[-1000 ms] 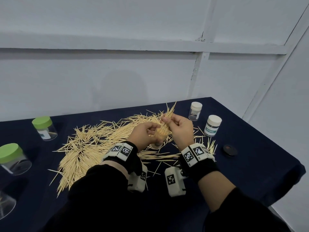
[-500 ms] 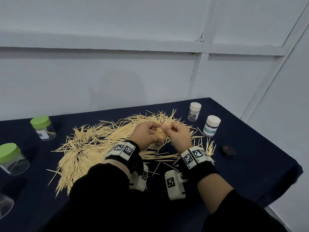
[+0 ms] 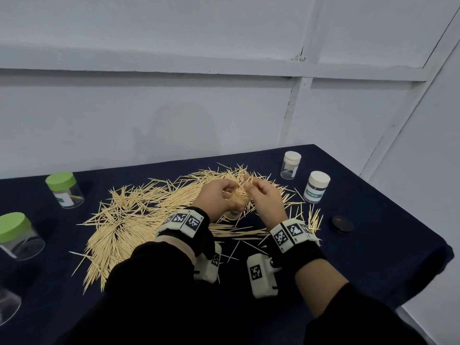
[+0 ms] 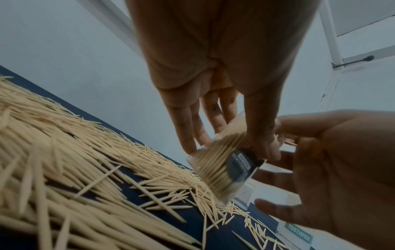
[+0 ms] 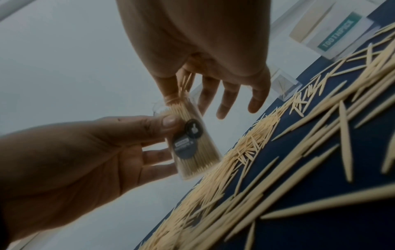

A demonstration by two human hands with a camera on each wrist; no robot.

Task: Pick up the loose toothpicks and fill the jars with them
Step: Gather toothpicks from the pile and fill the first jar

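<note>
A small clear jar point(image 4: 222, 167) with a dark label, packed with toothpicks, is tilted above the dark blue tablecloth; my left hand point(image 3: 230, 196) grips it between thumb and fingers. In the right wrist view the jar point(image 5: 192, 143) shows the left thumb on its side. My right hand point(image 5: 181, 91) pinches a few toothpicks at the jar's mouth between thumb and forefinger, with the other fingers spread out. A wide pile of loose toothpicks point(image 3: 139, 215) lies on the cloth to the left of and behind both hands. In the head view the hands hide most of the jar.
Two green-lidded jars point(image 3: 63, 189) point(image 3: 15, 235) and a clear open jar point(image 3: 7, 305) stand at the left. Two white-lidded jars point(image 3: 290, 164) point(image 3: 316, 186) and a black lid point(image 3: 342, 224) sit on the right, close to the table's edge. A wall rises behind.
The bundle of toothpicks that stuck up high from the jar has gone down into it. My right hand has come down with it to the jar's mouth.
</note>
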